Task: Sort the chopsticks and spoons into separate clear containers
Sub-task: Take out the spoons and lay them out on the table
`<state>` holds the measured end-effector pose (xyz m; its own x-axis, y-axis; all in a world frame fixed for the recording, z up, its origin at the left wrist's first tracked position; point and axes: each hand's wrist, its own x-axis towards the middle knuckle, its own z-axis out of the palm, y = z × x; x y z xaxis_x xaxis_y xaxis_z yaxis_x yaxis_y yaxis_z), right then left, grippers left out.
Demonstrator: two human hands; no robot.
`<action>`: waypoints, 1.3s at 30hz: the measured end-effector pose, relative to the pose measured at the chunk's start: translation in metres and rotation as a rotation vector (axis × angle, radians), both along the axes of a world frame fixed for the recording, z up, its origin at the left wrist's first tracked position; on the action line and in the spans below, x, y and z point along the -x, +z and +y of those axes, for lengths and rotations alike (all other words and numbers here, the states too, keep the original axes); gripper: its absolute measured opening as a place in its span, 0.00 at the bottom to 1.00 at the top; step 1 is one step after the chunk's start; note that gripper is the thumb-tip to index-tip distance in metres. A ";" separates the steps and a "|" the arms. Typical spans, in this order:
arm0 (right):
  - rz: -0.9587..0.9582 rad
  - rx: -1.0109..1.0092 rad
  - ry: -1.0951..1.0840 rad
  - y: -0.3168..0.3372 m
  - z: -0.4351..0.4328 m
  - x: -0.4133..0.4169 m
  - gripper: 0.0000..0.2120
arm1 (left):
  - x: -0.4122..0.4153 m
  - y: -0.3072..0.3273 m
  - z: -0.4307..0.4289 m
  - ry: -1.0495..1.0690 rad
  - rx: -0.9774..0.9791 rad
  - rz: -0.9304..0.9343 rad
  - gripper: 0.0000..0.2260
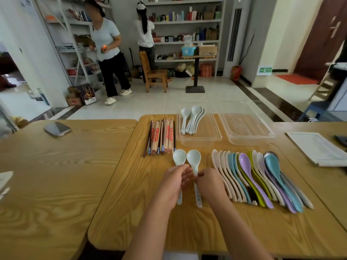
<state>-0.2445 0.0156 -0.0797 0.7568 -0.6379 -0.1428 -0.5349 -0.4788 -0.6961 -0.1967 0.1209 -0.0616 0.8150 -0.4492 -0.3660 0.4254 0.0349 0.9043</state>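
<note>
Gripping one pale spoon (179,156) by its handle in the left hand (173,184) and pinching a second pale spoon (193,157) in the right hand (211,185), bowls side by side, just near of the chopsticks (161,136). Carry both far and right to the left container (210,131), already holding white spoons (191,119), and lay them bowls far, nested alongside. Keep the empty right container (246,128) for chopsticks.

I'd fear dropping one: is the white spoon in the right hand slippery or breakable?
Likely stiff: the spoon stays straight though the right hand pinches only its handle. Its glossy surface hints it may be slippery, and it might chip if dropped. Its rounded bowl could let it rock on the table.
</note>
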 end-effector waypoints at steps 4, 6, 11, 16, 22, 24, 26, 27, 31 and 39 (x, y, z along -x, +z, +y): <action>0.016 0.009 -0.023 0.002 0.004 -0.007 0.10 | -0.003 -0.001 0.002 0.019 -0.049 -0.033 0.09; 0.021 0.000 -0.033 0.002 0.006 -0.010 0.10 | -0.006 -0.001 0.003 0.041 -0.038 -0.026 0.09; 0.018 -0.016 0.005 0.001 0.009 -0.018 0.08 | -0.011 -0.002 0.007 0.063 -0.028 -0.023 0.09; 0.004 -0.011 0.057 0.005 0.005 -0.020 0.10 | -0.013 0.000 0.008 0.070 0.007 0.000 0.09; -0.070 0.011 0.069 0.009 -0.003 -0.017 0.16 | -0.019 0.006 0.007 0.070 0.036 -0.017 0.09; -0.094 0.003 0.071 0.011 -0.007 -0.018 0.16 | -0.020 0.007 0.006 0.070 0.035 -0.022 0.10; -0.104 0.008 0.068 0.010 -0.010 -0.019 0.16 | -0.021 0.007 0.006 0.060 0.038 -0.026 0.10; -0.108 0.011 0.070 0.009 -0.012 -0.020 0.15 | -0.021 0.007 0.005 0.051 0.044 -0.029 0.10; -0.124 0.003 0.125 0.020 -0.027 -0.028 0.10 | -0.035 0.017 -0.001 0.022 0.070 -0.052 0.10; -0.236 -0.089 0.041 0.077 -0.110 -0.113 0.05 | -0.120 0.057 -0.067 -0.028 0.069 -0.085 0.08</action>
